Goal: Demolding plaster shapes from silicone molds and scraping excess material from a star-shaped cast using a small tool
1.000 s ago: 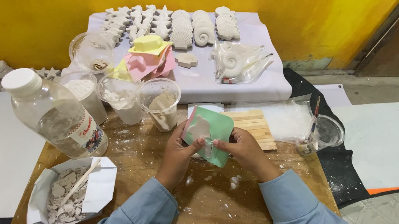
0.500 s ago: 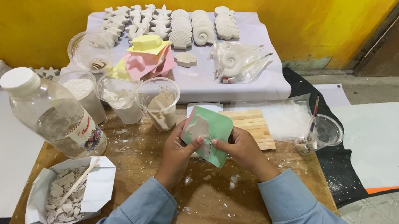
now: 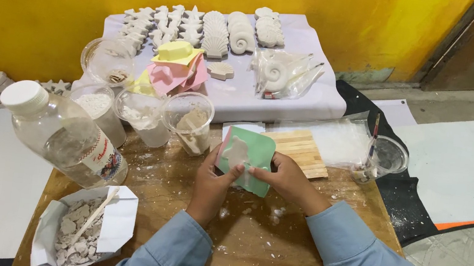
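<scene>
Green mould gripped by both hands' fingers at frame centre; a hard flex could snap the white cast inside.

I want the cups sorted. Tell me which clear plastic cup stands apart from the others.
The clear cup at the table's right edge, with a thin stick leaning in it; the other four cluster left of the hands.

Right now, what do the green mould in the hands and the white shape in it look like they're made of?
Green mould: seems soft rubber or silicone, matte; it bends under both hands. White shape: looks like plaster, chalky and dull, like the shell casts behind; white crumbs dust the wooden table.
</scene>
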